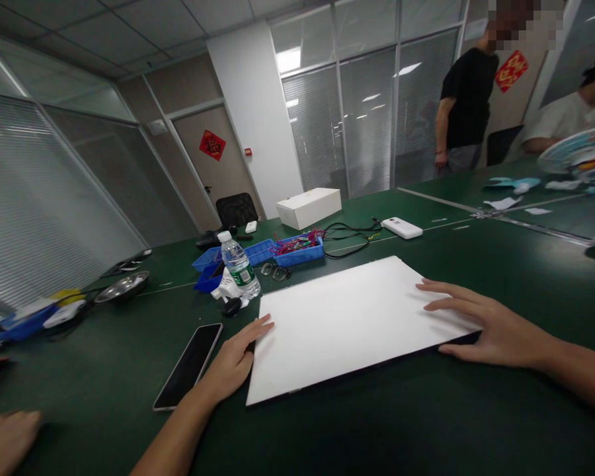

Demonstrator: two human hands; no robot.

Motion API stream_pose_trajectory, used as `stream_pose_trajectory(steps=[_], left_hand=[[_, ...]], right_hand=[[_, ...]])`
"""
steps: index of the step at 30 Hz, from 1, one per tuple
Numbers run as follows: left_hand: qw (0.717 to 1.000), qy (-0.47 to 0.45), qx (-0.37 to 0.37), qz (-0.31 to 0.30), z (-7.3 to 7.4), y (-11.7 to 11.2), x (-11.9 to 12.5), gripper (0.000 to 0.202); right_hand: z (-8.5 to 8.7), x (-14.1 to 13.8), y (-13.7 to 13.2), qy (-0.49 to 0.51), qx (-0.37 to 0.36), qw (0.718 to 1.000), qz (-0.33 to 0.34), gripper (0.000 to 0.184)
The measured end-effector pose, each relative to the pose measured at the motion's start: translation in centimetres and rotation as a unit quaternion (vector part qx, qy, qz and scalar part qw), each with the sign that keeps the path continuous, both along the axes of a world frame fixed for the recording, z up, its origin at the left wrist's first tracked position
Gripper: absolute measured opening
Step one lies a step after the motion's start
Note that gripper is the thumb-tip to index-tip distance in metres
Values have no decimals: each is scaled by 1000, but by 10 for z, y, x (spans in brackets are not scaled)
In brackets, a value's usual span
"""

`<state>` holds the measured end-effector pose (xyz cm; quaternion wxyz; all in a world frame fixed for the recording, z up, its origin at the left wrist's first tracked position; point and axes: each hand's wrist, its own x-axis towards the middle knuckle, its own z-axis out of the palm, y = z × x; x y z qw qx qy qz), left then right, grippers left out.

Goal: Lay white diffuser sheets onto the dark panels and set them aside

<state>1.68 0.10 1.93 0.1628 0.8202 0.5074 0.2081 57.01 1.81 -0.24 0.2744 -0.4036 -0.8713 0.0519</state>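
A flat white rectangular panel (347,324) with a dark underside lies on the green table in front of me. My left hand (238,357) holds its left edge, fingertips on the top face and thumb down by the side. At the right end, my right hand (486,324) spans the near corner. Its fingers reach over the top face, somewhat spread, while the thumb sits low by the front edge. Left of the panel lies a phone (188,367) with a dark screen, close to my left wrist. A water bottle (240,266) stands beyond the panel's far left corner.
Behind the panel are glasses (276,271), a blue tray (298,250) of wires, black cables (350,239), a white power bank (401,228) and a white box (310,207). A metal bowl (123,288) is farther left. Another person's hand (7,436) rests at lower left; two people are at far right.
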Motion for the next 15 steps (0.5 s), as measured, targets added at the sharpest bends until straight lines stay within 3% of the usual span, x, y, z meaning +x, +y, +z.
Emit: stream_pose_trajectory(steps=[8,15], left_hand=[[999,19,26,30,1,6,6,52],[999,-29,14,37,4,4,7,46]], right_hand=[[5,6,-2,31,41,999,-3,56],[5,15,0,66,70,995,-1,47]])
